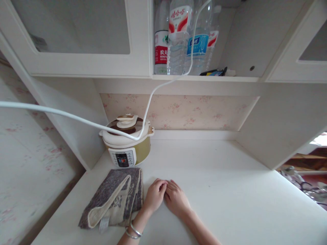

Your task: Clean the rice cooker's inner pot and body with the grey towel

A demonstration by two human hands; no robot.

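A white cabinet with frosted door panels (92, 64) spans the space above and beyond both grips, and a smooth white worktop (217, 177) spreads beneath them. Beyond the left grip and off to its left stands an oval olive-green and cream electric cooker (143, 149) with a brown-topped lid, its control panel facing the near side. A long white cable (25, 106) crosses the view in front of it. Just left of the left grip, on the worktop, lies a folded grey-brown and beige patterned towel (104, 192); its long axis slants from far right to near left, the rounded beige-edged fold pointing nearest the viewer. Clear plastic bottles (177, 51) with red, white and blue labels stand on the open shelf high beyond the grips. The left grip (154, 196) reaches forward and rightward, the right grip (176, 200) forward and leftward, both backs up, fingertips meeting. Fingers look loosely curled; the palms are hidden, so how far each is closed, or on what, cannot be told. Slim silver bangles (135, 230) circle the left wrist.
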